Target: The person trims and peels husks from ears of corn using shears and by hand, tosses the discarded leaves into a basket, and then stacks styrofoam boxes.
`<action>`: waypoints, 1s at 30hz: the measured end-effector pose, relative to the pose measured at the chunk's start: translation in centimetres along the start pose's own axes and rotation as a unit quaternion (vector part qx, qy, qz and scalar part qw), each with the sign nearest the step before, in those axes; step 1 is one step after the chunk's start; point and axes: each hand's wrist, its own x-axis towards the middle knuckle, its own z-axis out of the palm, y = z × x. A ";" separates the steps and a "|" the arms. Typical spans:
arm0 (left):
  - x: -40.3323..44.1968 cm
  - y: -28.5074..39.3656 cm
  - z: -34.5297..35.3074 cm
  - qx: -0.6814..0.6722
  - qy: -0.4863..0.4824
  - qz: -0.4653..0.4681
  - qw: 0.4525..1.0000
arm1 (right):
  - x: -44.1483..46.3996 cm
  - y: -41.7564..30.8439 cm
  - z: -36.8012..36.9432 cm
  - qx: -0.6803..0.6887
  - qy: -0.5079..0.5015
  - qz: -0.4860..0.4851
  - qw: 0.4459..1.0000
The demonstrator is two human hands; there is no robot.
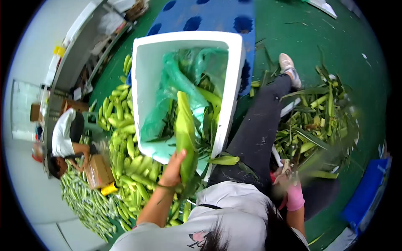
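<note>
My left hand (172,169) is wrapped round an ear of corn (186,142) in its green husk, held upright with its tip over the near part of a white foam box (189,37). Inside that box lie a green plastic bag (176,75) and more husked corn. My right hand (289,184), with pink at the wrist, is low on the right beside my leg. Motion blurs its fingers, so whether it holds anything is unclear. Near it spreads a heap of stripped husks and leaves (318,121). One loose husk piece (224,160) lies by the box's near corner.
A large pile of corn ears (125,167) covers the floor at left. Beyond it, a person (67,136) bends over a cardboard box (99,171). A blue pallet (213,19) lies under and behind the foam box. A blue crate (368,192) stands at far right.
</note>
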 end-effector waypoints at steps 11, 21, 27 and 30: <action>0.3 5.8 24.4 0.446 -0.422 0.086 0.785 | -3.6 -12.0 -5.4 -0.465 0.089 -0.410 0.780; 1.3 0.8 33.1 0.479 -0.433 0.091 0.758 | -5.2 -8.8 -12.0 -0.423 0.158 -0.296 0.842; 2.9 0.4 33.5 0.547 -0.460 -0.012 0.699 | -2.6 -6.1 -14.1 -0.436 0.157 -0.353 0.813; 3.3 -0.1 34.1 0.506 -0.459 -0.151 0.715 | -2.5 -4.3 -14.1 -0.416 0.151 -0.240 0.864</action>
